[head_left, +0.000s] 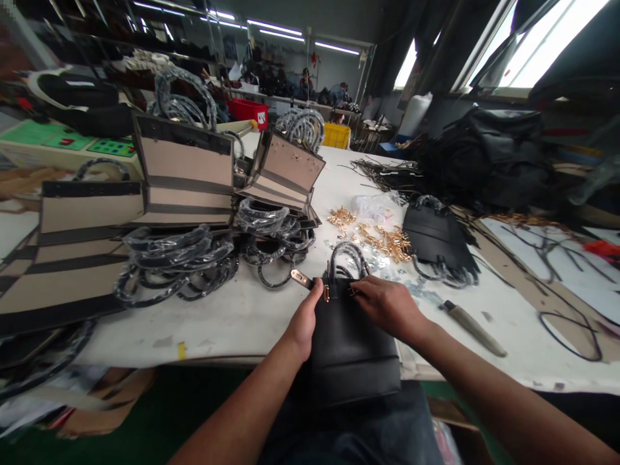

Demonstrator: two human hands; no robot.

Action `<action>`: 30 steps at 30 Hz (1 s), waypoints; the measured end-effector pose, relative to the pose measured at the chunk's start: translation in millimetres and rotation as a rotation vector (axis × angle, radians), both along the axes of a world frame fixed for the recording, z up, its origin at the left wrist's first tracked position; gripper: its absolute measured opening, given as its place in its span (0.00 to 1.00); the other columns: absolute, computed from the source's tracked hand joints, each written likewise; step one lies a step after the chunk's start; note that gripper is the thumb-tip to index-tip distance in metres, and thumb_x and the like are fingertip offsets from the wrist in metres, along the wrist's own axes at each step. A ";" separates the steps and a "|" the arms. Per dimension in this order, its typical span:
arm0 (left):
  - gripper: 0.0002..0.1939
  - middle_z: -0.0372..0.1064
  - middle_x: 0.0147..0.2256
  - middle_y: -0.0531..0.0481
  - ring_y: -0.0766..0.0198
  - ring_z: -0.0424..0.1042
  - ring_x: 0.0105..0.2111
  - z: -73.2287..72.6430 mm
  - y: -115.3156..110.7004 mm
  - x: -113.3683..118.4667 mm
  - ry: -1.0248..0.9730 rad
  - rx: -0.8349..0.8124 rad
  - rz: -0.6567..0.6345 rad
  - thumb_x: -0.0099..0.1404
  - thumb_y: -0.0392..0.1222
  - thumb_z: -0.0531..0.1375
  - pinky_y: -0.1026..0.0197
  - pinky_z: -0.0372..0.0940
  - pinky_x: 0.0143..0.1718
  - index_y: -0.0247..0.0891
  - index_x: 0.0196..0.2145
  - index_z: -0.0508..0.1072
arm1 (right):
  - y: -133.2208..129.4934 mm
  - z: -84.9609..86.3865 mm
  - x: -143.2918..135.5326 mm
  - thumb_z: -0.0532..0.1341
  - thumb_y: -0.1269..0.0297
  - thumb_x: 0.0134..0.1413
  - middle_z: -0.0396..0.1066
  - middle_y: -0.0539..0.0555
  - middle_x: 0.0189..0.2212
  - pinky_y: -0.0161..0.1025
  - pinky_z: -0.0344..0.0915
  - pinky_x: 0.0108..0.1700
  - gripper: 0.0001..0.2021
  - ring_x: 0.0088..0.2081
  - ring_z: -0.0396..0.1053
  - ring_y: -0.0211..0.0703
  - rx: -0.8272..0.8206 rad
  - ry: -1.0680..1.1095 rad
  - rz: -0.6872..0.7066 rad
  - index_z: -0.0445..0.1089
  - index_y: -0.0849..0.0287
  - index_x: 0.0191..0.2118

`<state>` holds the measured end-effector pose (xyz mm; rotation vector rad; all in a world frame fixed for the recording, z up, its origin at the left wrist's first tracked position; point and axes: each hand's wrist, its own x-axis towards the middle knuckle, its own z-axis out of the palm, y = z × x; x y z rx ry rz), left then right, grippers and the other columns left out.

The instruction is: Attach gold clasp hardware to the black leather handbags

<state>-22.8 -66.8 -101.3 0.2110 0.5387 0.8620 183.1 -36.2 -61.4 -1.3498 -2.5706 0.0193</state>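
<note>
A black handbag (356, 355) rests at the table's front edge and over the lap, its wrapped handles (347, 253) pointing away from me. My left hand (306, 320) grips its upper left edge, thumb beside a gold buckle (327, 293). A black strap with a gold plate (301, 278) sticks out to the left past that thumb. My right hand (390, 305) is closed at the bag's upper right, fingertips pinched around a small gold piece (352, 291) on the front. The undersides of the right fingers are hidden.
Beige and black bag panels (186, 171) and plastic-wrapped handles (174, 265) pile up at left. Gold fittings (387, 242) lie beyond the bag, near another black bag (436, 232). A grey-handled tool (475, 328) lies at right. People (306, 84) sit in the background.
</note>
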 end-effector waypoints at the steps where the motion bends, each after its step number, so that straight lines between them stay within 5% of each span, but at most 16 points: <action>1: 0.35 0.81 0.46 0.39 0.39 0.76 0.54 0.5 0.3 0.3 0.000 -0.002 0.002 0.64 0.68 0.61 0.39 0.69 0.58 0.38 0.58 0.76 | -0.1 -0.6 -0.3 0.58 0.65 0.68 0.79 0.55 0.46 0.37 0.68 0.41 0.13 0.42 0.78 0.46 0.001 -0.001 -0.008 0.75 0.54 0.53; 11: 0.37 0.81 0.45 0.38 0.38 0.77 0.53 6.0 0.3 1.9 -0.001 -0.016 0.017 0.64 0.68 0.61 0.38 0.69 0.58 0.36 0.59 0.75 | 0.3 -1.3 -5.2 0.60 0.66 0.66 0.79 0.54 0.41 0.36 0.65 0.38 0.11 0.40 0.77 0.45 0.011 -0.044 -0.078 0.77 0.53 0.50; 18: 0.38 0.81 0.44 0.38 0.38 0.78 0.52 5.3 -0.7 1.9 -0.031 -0.019 -0.021 0.63 0.69 0.61 0.38 0.69 0.57 0.37 0.59 0.74 | 2.7 9.0 -5.7 0.58 0.68 0.68 0.77 0.52 0.35 0.35 0.59 0.34 0.09 0.35 0.74 0.41 -0.026 -0.142 0.013 0.77 0.54 0.41; 30: 0.37 0.81 0.44 0.37 0.38 0.78 0.51 3.5 -2.3 3.2 -0.073 -0.037 -0.042 0.64 0.68 0.61 0.39 0.69 0.56 0.36 0.58 0.75 | -3.9 1.2 -4.1 0.56 0.60 0.71 0.76 0.53 0.33 0.37 0.58 0.33 0.13 0.32 0.73 0.42 0.061 -0.121 0.049 0.78 0.54 0.47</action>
